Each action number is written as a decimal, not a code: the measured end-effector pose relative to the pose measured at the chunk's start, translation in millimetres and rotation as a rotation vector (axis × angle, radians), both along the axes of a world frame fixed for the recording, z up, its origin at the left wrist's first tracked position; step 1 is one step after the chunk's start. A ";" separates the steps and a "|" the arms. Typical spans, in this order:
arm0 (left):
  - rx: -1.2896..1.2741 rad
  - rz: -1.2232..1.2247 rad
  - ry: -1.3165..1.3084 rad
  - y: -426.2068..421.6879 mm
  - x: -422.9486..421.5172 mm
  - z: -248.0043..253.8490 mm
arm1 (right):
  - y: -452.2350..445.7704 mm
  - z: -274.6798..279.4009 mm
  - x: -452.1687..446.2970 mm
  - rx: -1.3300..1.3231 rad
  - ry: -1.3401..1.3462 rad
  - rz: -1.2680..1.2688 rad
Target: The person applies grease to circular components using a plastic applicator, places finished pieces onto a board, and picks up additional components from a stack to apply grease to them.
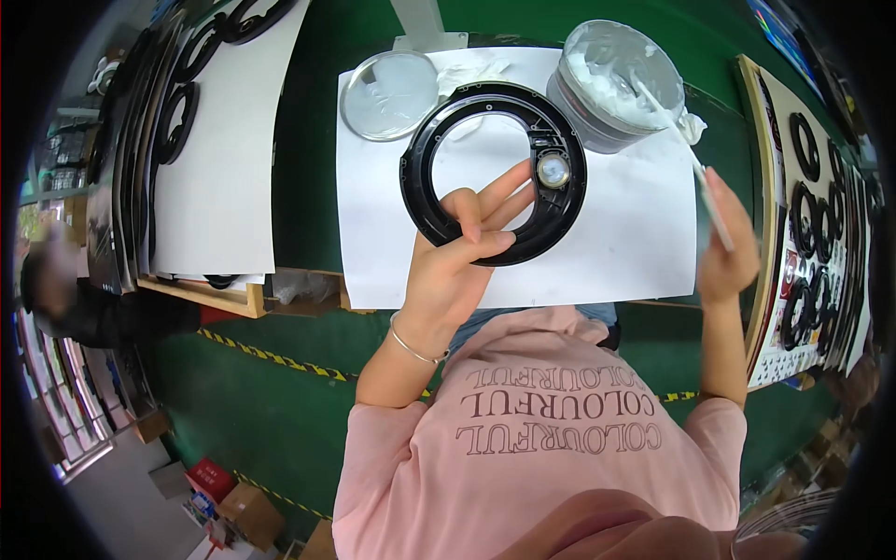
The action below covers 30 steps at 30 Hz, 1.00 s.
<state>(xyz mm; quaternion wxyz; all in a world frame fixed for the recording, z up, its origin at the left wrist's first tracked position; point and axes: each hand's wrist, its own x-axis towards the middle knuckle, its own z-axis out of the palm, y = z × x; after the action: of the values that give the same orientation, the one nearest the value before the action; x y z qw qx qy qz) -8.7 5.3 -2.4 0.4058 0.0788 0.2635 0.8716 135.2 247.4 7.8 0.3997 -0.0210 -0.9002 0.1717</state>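
Observation:
My left hand (471,229) grips a black plastic ring housing (563,219) by its lower edge, thumb on top and fingers reaching through the opening and under it. A round, shiny metal-rimmed part (553,171) sits in the ring's right side. My right hand (730,238), slightly blurred, is closed round a thin white stick (695,163). The stick slants up and left, and its far end is over or in the white paste (607,79) inside a clear plastic tub (583,126). The ring is held above a white sheet (616,252), left of the tub.
A round clear lid (389,96) lies at the sheet's back left, with crumpled white tissue (474,73) beside it. More black rings lie on a white board (229,140) at left and on a wood-edged rack (761,233) at right. A metal post (420,23) stands behind.

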 end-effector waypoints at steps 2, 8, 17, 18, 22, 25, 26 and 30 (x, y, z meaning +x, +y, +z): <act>-0.017 -0.011 -0.032 2.1 0.7 3.0 | -2.0 -5.7 -0.6 0.289 -0.130 0.010; -0.002 -0.003 -0.030 0.9 0.0 -0.1 | -8.6 -36.7 32.5 0.408 -0.117 0.012; -0.040 -0.025 -0.001 0.9 0.4 6.3 | -28.5 -20.8 23.4 -1.349 0.319 -0.105; -0.039 -0.024 0.001 0.4 0.4 6.6 | -29.2 -16.1 20.3 -1.349 0.320 -0.103; -0.041 0.015 -0.026 -3.0 1.2 6.6 | -30.4 -12.2 9.5 -1.564 0.284 -0.028; -0.050 0.017 -0.040 -3.6 2.0 5.1 | -26.5 -26.4 2.8 -1.430 0.294 -0.111; -0.056 0.014 -0.043 -3.3 1.6 4.7 | -25.8 -30.1 0.6 -1.271 0.300 -0.186; -0.063 0.001 -0.019 -2.4 -0.5 3.8 | -24.6 -25.9 -6.7 -0.463 0.118 -0.213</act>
<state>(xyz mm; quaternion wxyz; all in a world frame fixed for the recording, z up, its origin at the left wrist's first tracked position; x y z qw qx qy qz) -9.2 2.9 1.4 0.4102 0.0579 0.2869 0.8638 128.5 222.8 -18.1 0.4516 -0.1965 -0.8048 0.3312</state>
